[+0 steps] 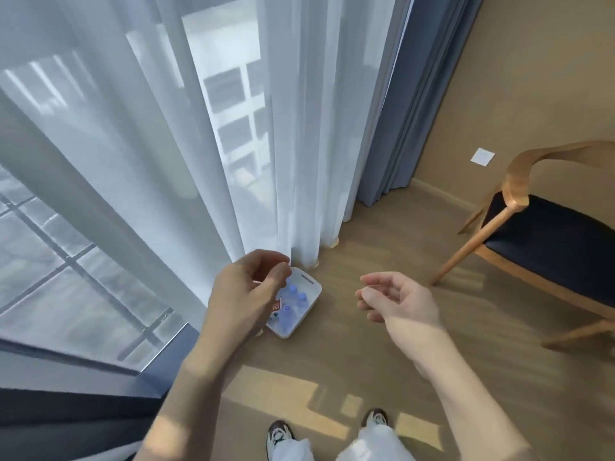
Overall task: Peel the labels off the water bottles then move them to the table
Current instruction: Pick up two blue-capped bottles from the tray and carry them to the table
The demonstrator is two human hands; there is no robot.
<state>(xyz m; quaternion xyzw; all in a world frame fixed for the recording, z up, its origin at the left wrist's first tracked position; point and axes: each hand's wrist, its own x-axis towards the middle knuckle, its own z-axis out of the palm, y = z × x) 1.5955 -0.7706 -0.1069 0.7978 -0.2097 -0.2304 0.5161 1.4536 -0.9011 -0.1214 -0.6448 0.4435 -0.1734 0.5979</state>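
A white plastic bin [311, 283] stands on the wooden floor by the sheer curtain. Inside it are several clear water bottles [297, 301] with blue caps, and a red label [276, 307] shows at the bin's left side. My left hand [248, 294] hovers above the bin and hides its left part; its fingers are curled and apart, with nothing in them. My right hand [396, 302] hangs in the air to the right of the bin, palm turned inward, fingers loosely spread and empty.
A sheer white curtain [186, 144] and a blue drape [409, 104] hang along the window at left. A wooden chair [545, 234] with a dark seat stands at right. My two shoes [327, 430] are on the floor below the bin.
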